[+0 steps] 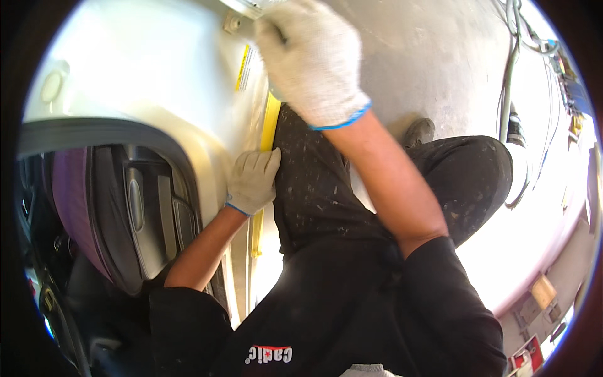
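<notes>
My right hand (314, 66), in a white knit glove with a blue cuff, is raised at the top beside the edge of a car body. Its fingers are curled closed, and what is in them, if anything, is hidden. A round bolt-like fitting (233, 24) sits on the body edge just left of it. Lower down, my left hand (253, 181), gloved the same way, lies with fingers stretched out on the pale car body (204, 160), next to a yellow strip (270, 122) and my thigh.
A window opening at the left shows the car's door panel (151, 213) and a purple-edged seat (72, 195). A yellow-and-white label (244, 68) is on the body edge. My bent legs (465, 176) are over a grey floor (433, 56). Hoses (509, 81) hang at the far right.
</notes>
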{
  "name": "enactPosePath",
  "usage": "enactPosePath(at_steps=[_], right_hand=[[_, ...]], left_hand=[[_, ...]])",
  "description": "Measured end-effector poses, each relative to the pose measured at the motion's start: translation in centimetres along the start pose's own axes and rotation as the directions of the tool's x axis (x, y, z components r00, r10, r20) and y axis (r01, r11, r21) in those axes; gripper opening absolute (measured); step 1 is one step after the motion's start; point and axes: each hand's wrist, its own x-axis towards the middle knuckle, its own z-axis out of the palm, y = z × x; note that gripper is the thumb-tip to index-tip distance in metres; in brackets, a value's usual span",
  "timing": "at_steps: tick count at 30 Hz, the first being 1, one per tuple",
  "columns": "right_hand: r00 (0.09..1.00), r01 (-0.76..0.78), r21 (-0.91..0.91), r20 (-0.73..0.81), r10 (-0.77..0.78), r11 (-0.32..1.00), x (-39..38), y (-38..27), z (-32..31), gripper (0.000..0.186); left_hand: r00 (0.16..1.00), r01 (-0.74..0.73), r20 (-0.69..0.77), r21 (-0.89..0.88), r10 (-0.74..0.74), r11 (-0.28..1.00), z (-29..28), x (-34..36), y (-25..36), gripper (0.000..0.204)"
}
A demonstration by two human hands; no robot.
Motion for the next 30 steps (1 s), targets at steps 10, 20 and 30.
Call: enactPosePath(at_steps=[10,20,30], right_hand=[[0.926,0.140,0.050,0.346,-0.148,0.989,2.3,3.6,-1.1,0.021],[0.898,0.199,0.204,0.354,-0.262,0.958,4.2,6.8,0.8,0.023],[0.823,0.311,0.405,0.337,-0.457,0.860,6.6,6.5,2.7,0.017]], left_hand=[[0.999,0.029,-0.043,0.005,-0.029,1.000,0.1,0.0,-0.3,0.050],[0.994,0.106,-0.013,0.184,-0.105,0.977,0.1,1.1,0.2,0.049],[0.991,0.130,-0.066,0.279,-0.116,0.951,1.8,1.0,-1.0,0.043]])
